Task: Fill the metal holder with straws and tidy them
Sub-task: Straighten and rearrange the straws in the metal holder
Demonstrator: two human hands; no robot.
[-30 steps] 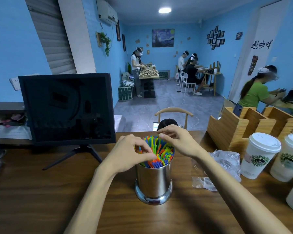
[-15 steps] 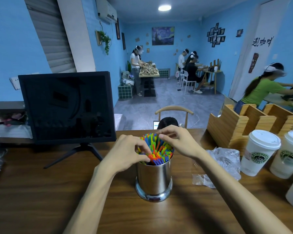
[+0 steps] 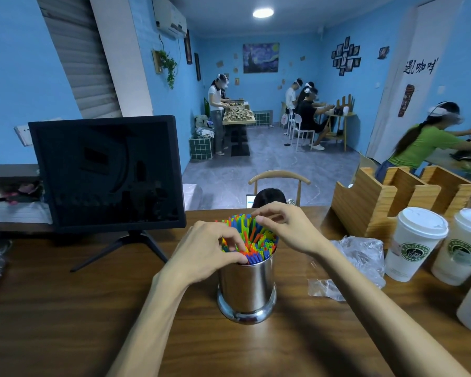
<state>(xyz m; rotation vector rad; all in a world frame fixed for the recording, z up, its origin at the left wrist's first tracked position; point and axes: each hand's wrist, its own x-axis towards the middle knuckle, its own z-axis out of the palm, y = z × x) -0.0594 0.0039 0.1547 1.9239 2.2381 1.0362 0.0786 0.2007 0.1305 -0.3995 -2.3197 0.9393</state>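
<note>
Straws [image 3: 252,236] fill the metal holder [image 3: 247,289] under both your hands.
Your left hand [image 3: 206,251] curls over the near left rim, thumb and fingers pinching straw tips; your right hand [image 3: 286,229] pinches tips at the far right side. You have the holder upright on the wooden counter [image 3: 65,322], right of the dark monitor [image 3: 106,174] and left of the crumpled plastic bag [image 3: 360,257] and two lidded paper cups [image 3: 413,243].
</note>
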